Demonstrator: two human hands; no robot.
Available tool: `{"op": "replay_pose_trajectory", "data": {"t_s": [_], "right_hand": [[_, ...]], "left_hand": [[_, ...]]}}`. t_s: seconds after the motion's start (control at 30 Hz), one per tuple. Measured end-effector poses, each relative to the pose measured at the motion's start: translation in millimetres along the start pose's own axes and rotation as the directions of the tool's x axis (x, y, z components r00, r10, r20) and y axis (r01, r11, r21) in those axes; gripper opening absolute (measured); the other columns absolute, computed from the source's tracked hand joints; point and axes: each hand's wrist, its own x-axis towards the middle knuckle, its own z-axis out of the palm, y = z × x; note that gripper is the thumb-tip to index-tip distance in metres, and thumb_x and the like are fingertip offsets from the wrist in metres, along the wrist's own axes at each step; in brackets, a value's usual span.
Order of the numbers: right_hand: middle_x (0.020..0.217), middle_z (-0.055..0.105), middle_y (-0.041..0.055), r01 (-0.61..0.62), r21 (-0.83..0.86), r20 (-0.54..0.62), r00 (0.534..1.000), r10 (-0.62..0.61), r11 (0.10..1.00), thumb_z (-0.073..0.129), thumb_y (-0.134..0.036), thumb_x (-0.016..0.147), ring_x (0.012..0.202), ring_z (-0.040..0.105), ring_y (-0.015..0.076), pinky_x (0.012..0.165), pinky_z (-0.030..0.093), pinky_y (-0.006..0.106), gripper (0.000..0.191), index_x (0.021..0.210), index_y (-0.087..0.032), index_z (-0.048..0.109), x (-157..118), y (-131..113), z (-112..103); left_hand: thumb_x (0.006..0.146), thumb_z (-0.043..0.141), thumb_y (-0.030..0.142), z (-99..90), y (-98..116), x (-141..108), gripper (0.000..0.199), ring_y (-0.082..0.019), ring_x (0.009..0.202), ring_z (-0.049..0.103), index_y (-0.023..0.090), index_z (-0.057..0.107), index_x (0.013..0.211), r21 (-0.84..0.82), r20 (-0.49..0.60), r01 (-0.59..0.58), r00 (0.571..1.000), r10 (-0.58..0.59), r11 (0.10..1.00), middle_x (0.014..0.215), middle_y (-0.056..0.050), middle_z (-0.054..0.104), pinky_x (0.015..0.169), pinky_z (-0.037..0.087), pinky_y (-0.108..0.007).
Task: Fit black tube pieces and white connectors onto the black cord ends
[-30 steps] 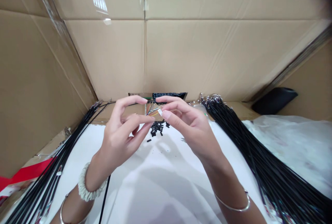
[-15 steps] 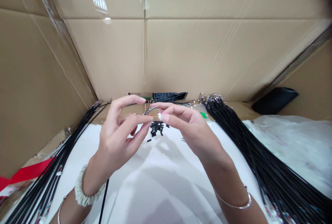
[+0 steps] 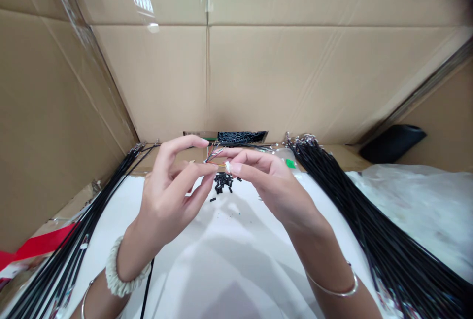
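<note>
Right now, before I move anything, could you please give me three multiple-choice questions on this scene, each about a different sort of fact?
1. Where do the small black pieces lie?
A. On the white surface
B. Inside the clear plastic
C. In the right palm

2. What colour is the thick band on the left wrist?
A. Red
B. Black
C. White

3. What state is the white connector in?
A. Lying loose
B. Pinched in the right hand
C. Hanging from the left wrist

1: A, the pile sits below the hands.
2: C, the band shows pale white.
3: B, it sits against the right thumb.
</note>
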Motion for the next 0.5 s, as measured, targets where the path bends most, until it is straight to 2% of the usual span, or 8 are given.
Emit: {"op": "replay_pose_trajectory", "data": {"t_s": [0.23, 0.37, 0.5], "right_hand": [[0.127, 0.074, 0.0058, 0.050, -0.173, -0.078, 0.995, -0.065, 0.984, 0.074, -0.036, 0.087, 0.116, 0.068, 0.0250, 0.090, 0.055, 0.041, 0.018, 0.075, -0.023, 0.072, -3.9, 3.6, 3.5], [0.127, 0.073, 0.0074, 0.137, -0.264, -0.086, 0.983, -0.164, 0.955, 0.072, -0.034, 0.089, 0.123, 0.065, 0.0261, 0.094, 0.053, 0.043, 0.017, 0.078, -0.023, 0.070, -4.8, 7.6, 5.8], [0.127, 0.073, 0.0079, 0.173, -0.306, -0.087, 0.974, -0.208, 0.936, 0.070, -0.034, 0.091, 0.127, 0.063, 0.0264, 0.099, 0.051, 0.046, 0.016, 0.079, -0.023, 0.067, -5.1, 9.4, 9.6]], "left_hand": [[0.089, 0.068, 0.007, 0.2, 0.3, -0.5, 0.013, -0.008, 0.064, 0.062, 0.019, 0.068, 0.095, -0.008, 0.004, 0.001, 1.000, -0.001, 1.000, 0.121, -0.010, 0.063, 0.048, 0.051, -0.023], [0.089, 0.068, 0.007, -1.0, -0.2, -0.9, 0.014, -0.008, 0.064, 0.062, 0.020, 0.067, 0.096, -0.002, 0.017, 0.009, 1.000, -0.009, 1.000, 0.121, -0.009, 0.064, 0.049, 0.052, -0.023], [0.089, 0.067, 0.007, -0.6, -0.5, -0.7, 0.016, -0.011, 0.072, 0.066, 0.021, 0.066, 0.098, 0.008, 0.024, 0.003, 1.000, -0.003, 1.000, 0.123, -0.009, 0.063, 0.051, 0.053, -0.024]]}}
